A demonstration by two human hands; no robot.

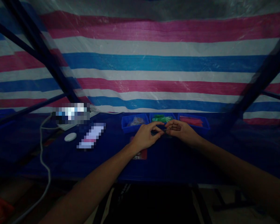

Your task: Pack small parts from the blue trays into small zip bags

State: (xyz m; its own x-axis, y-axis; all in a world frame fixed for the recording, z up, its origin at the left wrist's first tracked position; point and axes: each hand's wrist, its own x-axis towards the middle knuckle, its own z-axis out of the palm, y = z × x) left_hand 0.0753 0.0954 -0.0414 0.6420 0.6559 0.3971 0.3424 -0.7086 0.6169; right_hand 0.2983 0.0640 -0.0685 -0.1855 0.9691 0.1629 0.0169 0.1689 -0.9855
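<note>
Head view, dim light: a dark blue table stands before a striped tarpaulin. Towards the table's left edge a white cable trails down over the front, and a white oval puck lies just beside it.

Along the far edge stand three blue bins side by side. The left bin holds pale, clear-looking bits that are too dark to name. The middle bin holds green pieces. The right bin holds red pieces. All three have stock in them. The only loose item on the table near the hands is a red packet, partly under the left wrist. How much is finished cannot be read from this, and it looks like one item is in mid-handling.

The left hand hovers just in front of the left and middle bins. Its thumb and forefinger are pinched nearly closed and the other fingers are curled. A small dark piece sits at that pinch, above the table in front of the middle bin. The right hand meets it from the other side, its fingertips closed on the same piece, so both hands touch there. The shape of the piece is too dark to tell.
</note>
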